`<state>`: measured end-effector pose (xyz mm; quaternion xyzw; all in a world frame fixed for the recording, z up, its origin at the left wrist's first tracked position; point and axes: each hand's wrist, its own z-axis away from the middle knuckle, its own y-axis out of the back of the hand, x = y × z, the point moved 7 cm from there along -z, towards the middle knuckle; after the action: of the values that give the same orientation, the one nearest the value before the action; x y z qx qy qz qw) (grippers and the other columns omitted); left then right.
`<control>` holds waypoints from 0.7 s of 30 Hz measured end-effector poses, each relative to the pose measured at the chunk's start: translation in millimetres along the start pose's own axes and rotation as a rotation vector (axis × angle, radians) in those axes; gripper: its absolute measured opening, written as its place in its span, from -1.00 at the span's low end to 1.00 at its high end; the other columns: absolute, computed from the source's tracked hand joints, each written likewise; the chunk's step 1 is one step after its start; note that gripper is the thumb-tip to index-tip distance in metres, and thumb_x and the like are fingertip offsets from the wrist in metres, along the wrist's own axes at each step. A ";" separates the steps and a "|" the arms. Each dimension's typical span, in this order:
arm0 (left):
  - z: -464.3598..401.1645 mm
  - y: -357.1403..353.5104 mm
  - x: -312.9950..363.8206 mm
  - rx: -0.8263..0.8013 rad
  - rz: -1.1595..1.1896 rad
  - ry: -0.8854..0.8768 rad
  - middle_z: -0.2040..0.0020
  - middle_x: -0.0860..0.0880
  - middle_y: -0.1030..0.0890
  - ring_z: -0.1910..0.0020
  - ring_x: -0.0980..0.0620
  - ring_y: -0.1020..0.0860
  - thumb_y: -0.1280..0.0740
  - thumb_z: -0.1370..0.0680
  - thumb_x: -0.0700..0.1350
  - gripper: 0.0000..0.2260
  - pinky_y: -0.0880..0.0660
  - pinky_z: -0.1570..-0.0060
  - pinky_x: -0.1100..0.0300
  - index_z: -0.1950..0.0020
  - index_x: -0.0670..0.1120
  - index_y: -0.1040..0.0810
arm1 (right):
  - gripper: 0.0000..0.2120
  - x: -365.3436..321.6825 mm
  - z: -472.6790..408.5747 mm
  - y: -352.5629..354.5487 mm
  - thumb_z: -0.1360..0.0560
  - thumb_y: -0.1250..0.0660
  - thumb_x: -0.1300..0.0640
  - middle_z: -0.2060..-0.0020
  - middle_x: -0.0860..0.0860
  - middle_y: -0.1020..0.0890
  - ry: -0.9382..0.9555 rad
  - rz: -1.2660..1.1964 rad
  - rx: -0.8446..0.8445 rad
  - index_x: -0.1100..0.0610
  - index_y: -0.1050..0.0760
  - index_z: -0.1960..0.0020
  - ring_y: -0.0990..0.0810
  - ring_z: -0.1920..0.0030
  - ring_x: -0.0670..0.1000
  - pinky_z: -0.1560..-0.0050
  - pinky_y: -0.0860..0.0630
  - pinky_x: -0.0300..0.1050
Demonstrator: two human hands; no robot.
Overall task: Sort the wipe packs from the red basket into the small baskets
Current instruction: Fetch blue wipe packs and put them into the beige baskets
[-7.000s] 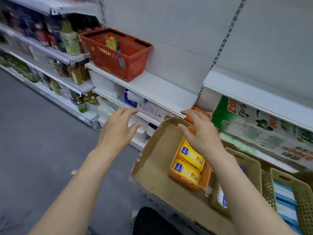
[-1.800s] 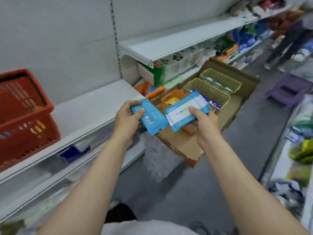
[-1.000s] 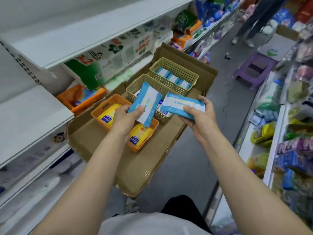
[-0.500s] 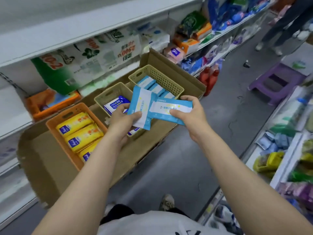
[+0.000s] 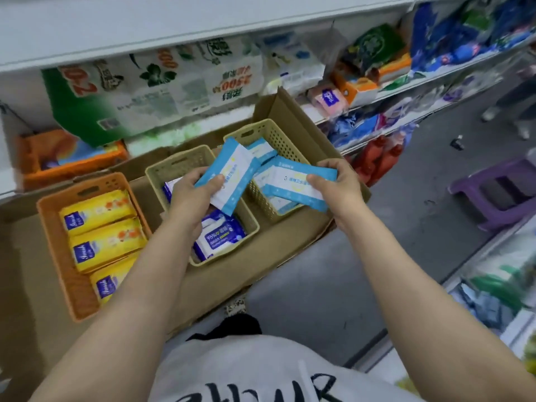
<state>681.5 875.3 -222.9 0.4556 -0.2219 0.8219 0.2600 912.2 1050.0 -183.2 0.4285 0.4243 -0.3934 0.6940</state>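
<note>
A person in a white printed T-shirt looks down at a shallow brown cardboard tray (image 5: 269,256) standing in a shop aisle against stocked shelves. Three small plastic baskets sit side by side in the tray. The orange slotted basket (image 5: 55,245) on the left holds yellow wipe packs (image 5: 101,227). The middle beige basket (image 5: 174,166) holds white-and-dark-blue wipe packs (image 5: 219,236). The far beige perforated basket (image 5: 278,134) on the right holds light blue and white wipe packs (image 5: 262,150). The left hand (image 5: 190,198) grips a light blue and white wipe pack (image 5: 232,175) between thumb and fingers, tilted above the gap between the two beige baskets. The right hand (image 5: 339,188) pinches a second light blue and white wipe pack (image 5: 295,185) by its end, held level over the near corner of the far beige basket. A purple plastic stool (image 5: 499,190) stands on the grey floor to the right.
</note>
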 end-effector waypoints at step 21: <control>-84.1 -24.9 -21.3 0.336 0.082 0.195 0.00 -0.09 -0.71 0.08 0.00 -0.69 -0.54 -0.42 -0.16 -0.69 -0.62 0.17 0.17 -0.11 -0.16 -0.58 | -0.65 99.5 -162.6 -96.3 -0.55 -0.34 0.16 -0.20 0.16 -0.56 0.244 1.282 -0.690 0.17 -0.39 -0.30 -0.57 -0.16 0.17 -0.07 -0.51 -0.03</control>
<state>653.5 940.2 -279.0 0.4015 -0.0736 0.8975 0.1669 816.5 1151.7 -344.9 0.3906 0.2643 0.2956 0.8308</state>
